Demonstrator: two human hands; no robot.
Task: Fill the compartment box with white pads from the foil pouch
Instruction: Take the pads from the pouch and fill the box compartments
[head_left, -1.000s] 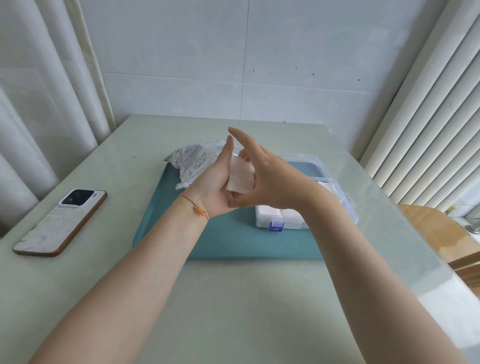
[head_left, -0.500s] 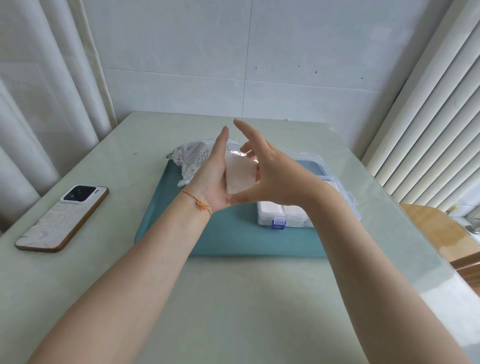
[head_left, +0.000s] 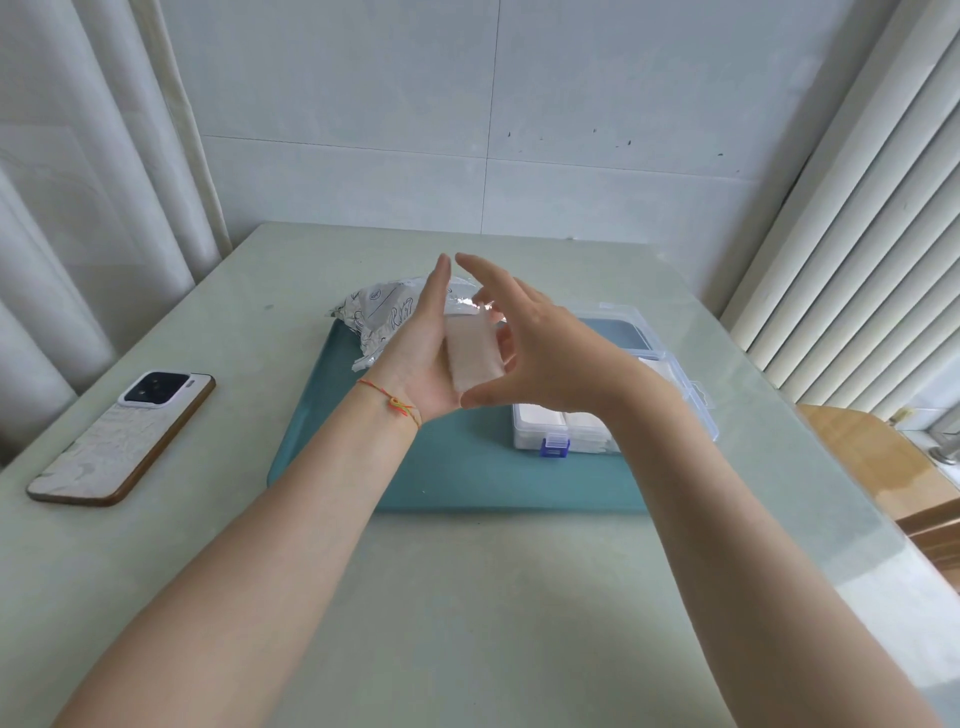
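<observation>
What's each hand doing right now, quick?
Left hand: open, straight fingers backing the white pad.
Right hand: thumb and fingers pinching the same pad's edges.

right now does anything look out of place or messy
Nothing looks spilled or damaged. Only the crumpled silver foil pouch hangs partly off the teal tray's far left corner onto the pale green table.

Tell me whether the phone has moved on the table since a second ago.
No. The phone lies in the same spot left of the teal tray; only the camera shifted.
</observation>
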